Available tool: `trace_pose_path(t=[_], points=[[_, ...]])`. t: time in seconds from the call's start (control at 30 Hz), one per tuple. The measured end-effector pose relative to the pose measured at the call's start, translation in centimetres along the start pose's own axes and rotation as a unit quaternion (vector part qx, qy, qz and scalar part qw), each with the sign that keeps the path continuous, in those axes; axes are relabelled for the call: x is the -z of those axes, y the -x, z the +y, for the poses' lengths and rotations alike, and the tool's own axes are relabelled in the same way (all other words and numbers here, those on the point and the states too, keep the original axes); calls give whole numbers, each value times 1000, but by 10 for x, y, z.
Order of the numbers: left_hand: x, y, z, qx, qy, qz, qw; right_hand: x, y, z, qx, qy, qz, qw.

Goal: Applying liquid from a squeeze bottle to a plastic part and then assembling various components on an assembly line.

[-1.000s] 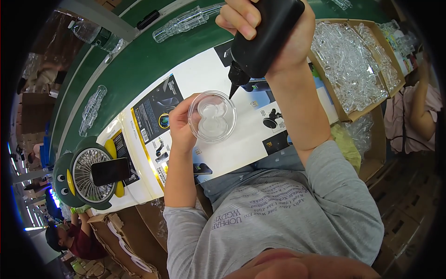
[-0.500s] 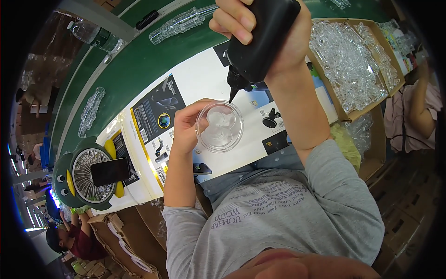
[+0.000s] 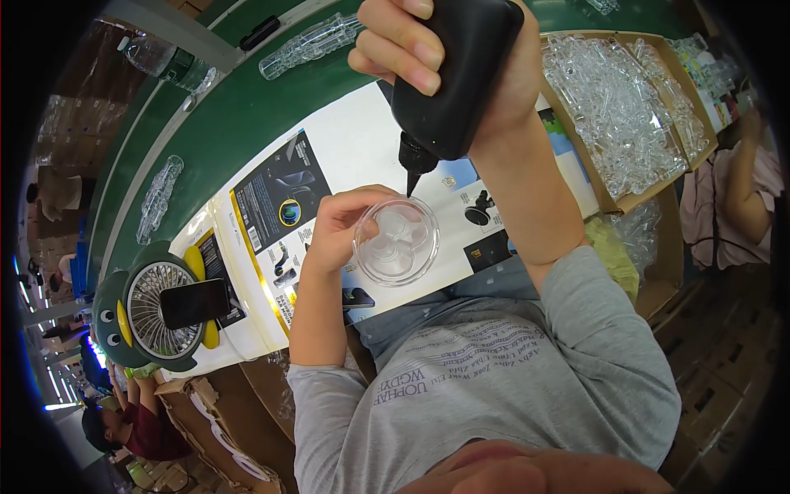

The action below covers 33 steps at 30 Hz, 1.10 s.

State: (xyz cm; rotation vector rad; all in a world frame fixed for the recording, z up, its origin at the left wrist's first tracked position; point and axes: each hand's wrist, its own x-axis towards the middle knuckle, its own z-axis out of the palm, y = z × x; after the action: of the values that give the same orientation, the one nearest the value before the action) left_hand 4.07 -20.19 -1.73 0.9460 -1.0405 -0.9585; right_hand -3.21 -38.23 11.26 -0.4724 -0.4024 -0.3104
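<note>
My left hand (image 3: 336,229) is closed on the edge of a round, clear plastic dish (image 3: 393,262), which shows rounded shapes inside. A black squeeze bottle (image 3: 451,78), tipped nozzle-down, is gripped in my right hand (image 3: 508,99), with the fingers wrapped round it. Its narrow black nozzle (image 3: 415,177) points down at the dish's far rim; whether the tip touches the rim I cannot tell. Any liquid at the tip is too small to make out. Beneath both hands lies a printed card sheet (image 3: 350,123) on the green table (image 3: 218,123).
At the right stands a cardboard box (image 3: 613,202) of small clear plastic parts (image 3: 609,107). Clear plastic pieces (image 3: 309,49) lie on the table. At the left are a penguin-shaped fan (image 3: 148,309), a phone (image 3: 195,304) and a water bottle (image 3: 169,64). Other people sit nearby.
The dish has shifted slightly right and toward me, and has turned a little. My right hand has moved a little left, and the bottle's nozzle has come lower, still at the dish's rim.
</note>
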Motion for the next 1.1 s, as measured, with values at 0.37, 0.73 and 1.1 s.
trace_pose_path(t=[0.37, 0.73, 1.1], points=[[-9, 3, 1, 41, 12, 21, 999, -6, 0, 7, -22, -87, -26, 996], [-4, 6, -4, 75, 36, -31, 996, -9, 2, 10, -57, -110, -27, 992], [4, 11, -10, 123, 55, -62, 989, -13, 4, 15, -66, -110, -27, 991]])
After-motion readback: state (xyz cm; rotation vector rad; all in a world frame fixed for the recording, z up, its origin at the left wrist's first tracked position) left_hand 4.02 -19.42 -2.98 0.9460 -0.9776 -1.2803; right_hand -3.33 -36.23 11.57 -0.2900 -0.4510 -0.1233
